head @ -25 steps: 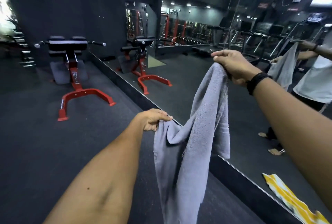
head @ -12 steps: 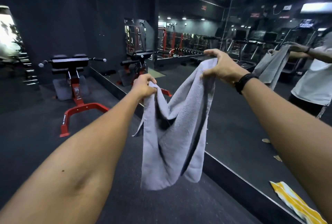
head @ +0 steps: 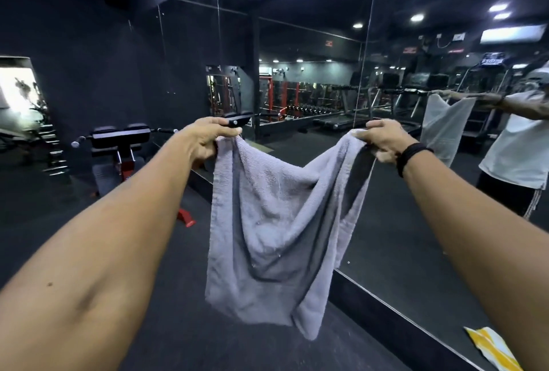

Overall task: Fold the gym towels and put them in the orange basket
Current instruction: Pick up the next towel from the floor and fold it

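Note:
A grey gym towel [head: 267,240] hangs in the air in front of me, held up by its two top corners and sagging in the middle. My left hand [head: 208,138] grips the left corner. My right hand [head: 383,140], with a black band on its wrist, grips the right corner. Both arms are stretched out at about the same height. The orange basket is out of view.
A wall mirror [head: 416,180] runs along the right, with a raised black sill below it. It reflects me and the towel. A red and black bench machine [head: 118,147] stands on the dark floor to the left. A yellow-and-white cloth [head: 493,350] shows at the bottom right.
Both hands have risen and moved apart, so the towel is now spread wider between them. The view has tilted up.

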